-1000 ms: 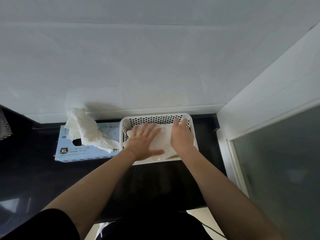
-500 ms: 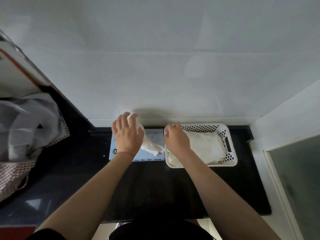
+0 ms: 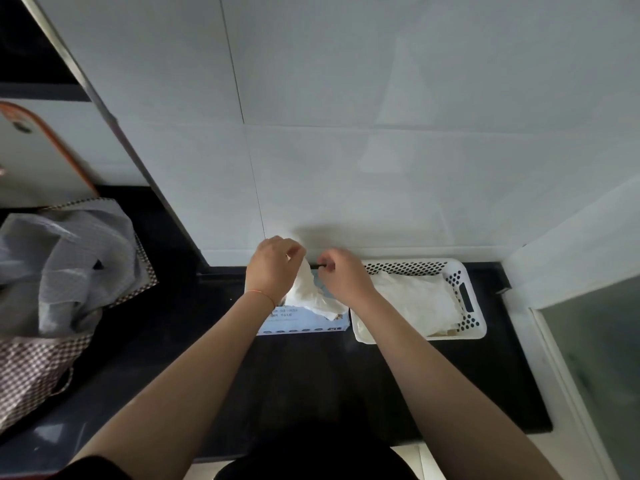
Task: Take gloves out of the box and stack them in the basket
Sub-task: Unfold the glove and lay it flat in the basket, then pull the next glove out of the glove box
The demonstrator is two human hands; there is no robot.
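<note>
A light blue glove box (image 3: 301, 321) lies on the black counter against the wall. A crumpled white glove (image 3: 313, 295) sticks up out of it. My left hand (image 3: 273, 266) grips the top of that glove. My right hand (image 3: 341, 274) hovers just right of it with curled fingers near the glove's upper edge; whether it pinches the glove is hidden. To the right stands a white perforated basket (image 3: 465, 303) with several flat white gloves (image 3: 412, 299) stacked inside.
A checked bag (image 3: 38, 362) holding grey plastic bags (image 3: 62, 265) sits at the left on the counter (image 3: 311, 375). A white tiled wall rises behind the box. A white ledge and frosted glass panel (image 3: 595, 358) border the right.
Both hands left the stack in the basket and went left to the box. My left hand took hold of the glove sticking out; my right hand came up beside it.
</note>
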